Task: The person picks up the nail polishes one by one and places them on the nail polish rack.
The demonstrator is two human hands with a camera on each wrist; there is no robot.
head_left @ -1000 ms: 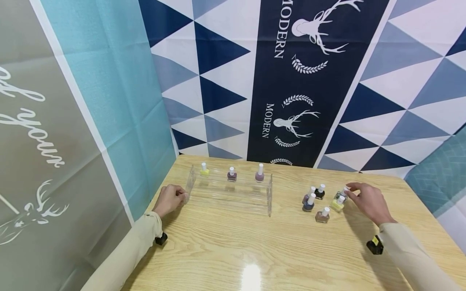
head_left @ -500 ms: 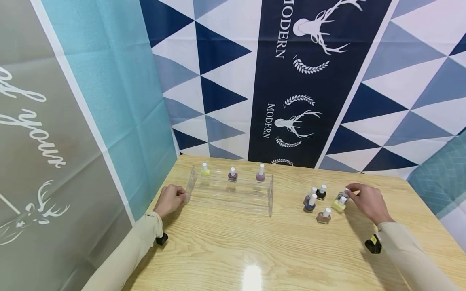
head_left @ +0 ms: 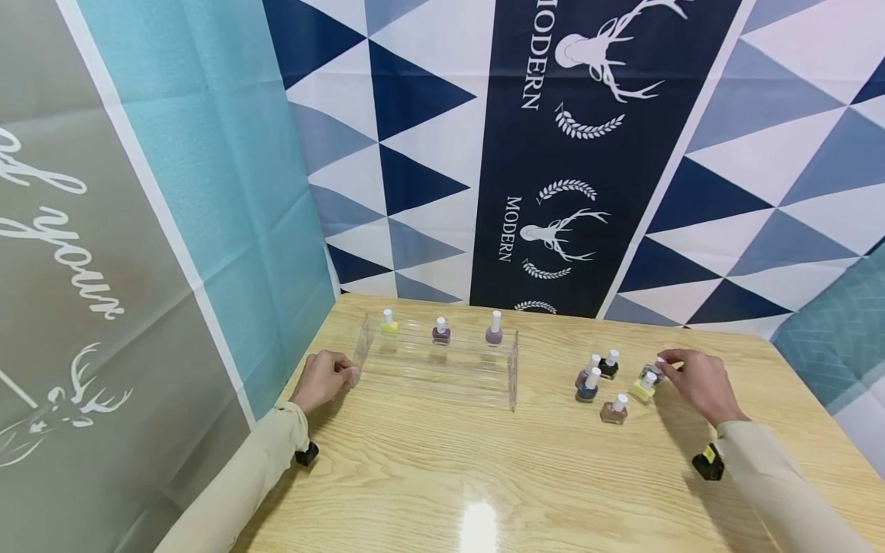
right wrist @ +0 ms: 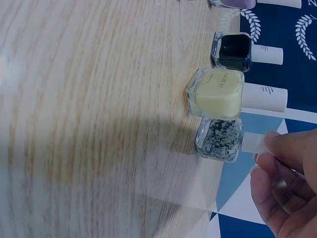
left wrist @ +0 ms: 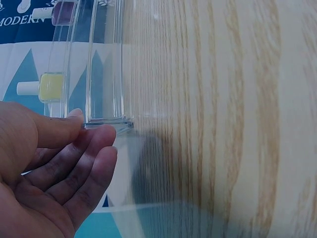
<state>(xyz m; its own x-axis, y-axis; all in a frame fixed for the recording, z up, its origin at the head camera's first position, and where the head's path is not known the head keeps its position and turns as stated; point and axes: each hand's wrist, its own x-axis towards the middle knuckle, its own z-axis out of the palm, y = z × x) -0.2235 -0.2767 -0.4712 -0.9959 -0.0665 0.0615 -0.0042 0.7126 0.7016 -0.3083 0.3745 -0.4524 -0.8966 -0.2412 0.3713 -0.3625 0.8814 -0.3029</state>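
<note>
My left hand (head_left: 323,382) pinches the left end panel of a clear acrylic rack (head_left: 514,374) between thumb and fingers; the left wrist view shows the grip closely. On the rack's top tier stand a yellow nail polish bottle (head_left: 390,326), a dark purple one (head_left: 441,336) and a mauve one (head_left: 494,336). At the right, my right hand (head_left: 700,384) pinches the white cap of a black-and-white speckled nail polish bottle (right wrist: 220,140). That bottle appears upright on the table, close beside a pale yellow nail polish bottle (right wrist: 219,93).
Left of the right hand stand a black bottle (head_left: 608,367), a dark blue bottle (head_left: 586,392), a partly hidden greyish-purple bottle (head_left: 581,378) and a brownish bottle (head_left: 612,413). Patterned cloth (head_left: 415,184) hangs behind the wooden table (head_left: 415,476).
</note>
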